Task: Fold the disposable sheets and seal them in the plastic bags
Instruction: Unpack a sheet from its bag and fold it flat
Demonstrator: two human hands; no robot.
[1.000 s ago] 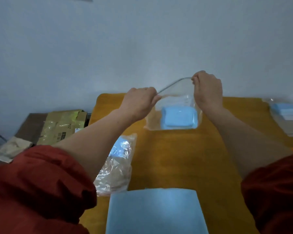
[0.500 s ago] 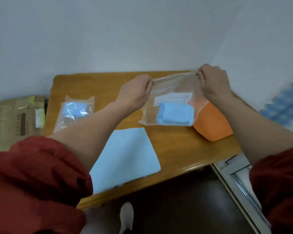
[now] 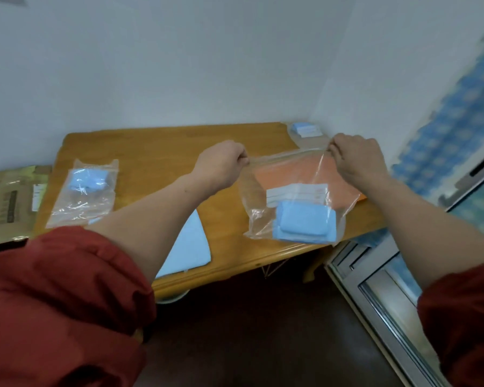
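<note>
A clear plastic bag (image 3: 291,174) hangs over the right end of the wooden table (image 3: 157,152), held up by its top edge. My left hand (image 3: 221,166) pinches the left top corner and my right hand (image 3: 355,160) pinches the right one. A folded blue sheet (image 3: 303,224) lies in the bottom of the bag, under a white label. A flat blue sheet (image 3: 187,247) lies at the table's near edge, partly hidden by my left forearm. Another bag with a folded blue sheet (image 3: 84,188) lies at the table's left end.
An orange object (image 3: 285,174) lies on the table behind the held bag. More blue packs (image 3: 305,129) sit at the far right corner. A cardboard box (image 3: 9,202) stands left of the table. A metal door frame (image 3: 380,289) is at the right; dark floor lies below.
The view has swung right and down. Both hands have kept their grip on the bag's top edge, and the bag now hangs lower over the table's right end.
</note>
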